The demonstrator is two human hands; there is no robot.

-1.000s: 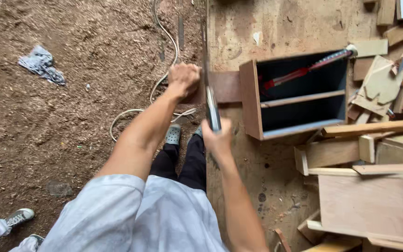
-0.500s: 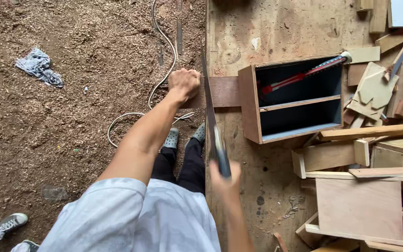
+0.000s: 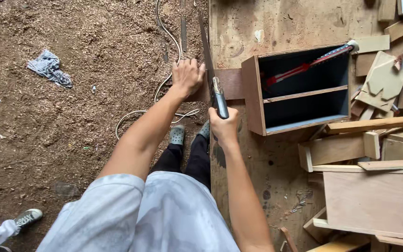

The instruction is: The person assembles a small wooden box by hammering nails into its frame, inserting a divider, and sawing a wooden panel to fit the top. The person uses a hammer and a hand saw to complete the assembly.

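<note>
my right hand (image 3: 224, 127) grips the saw (image 3: 212, 70); my left hand (image 3: 187, 77) presses the board (image 3: 229, 84) overhanging the bench (image 3: 295, 23) edge.

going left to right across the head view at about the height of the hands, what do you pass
crumpled grey rag on the sawdust floor → white cable → left hand pressing on the brown board → hand saw gripped by the right hand → open wooden box → pile of wood offcuts
</note>
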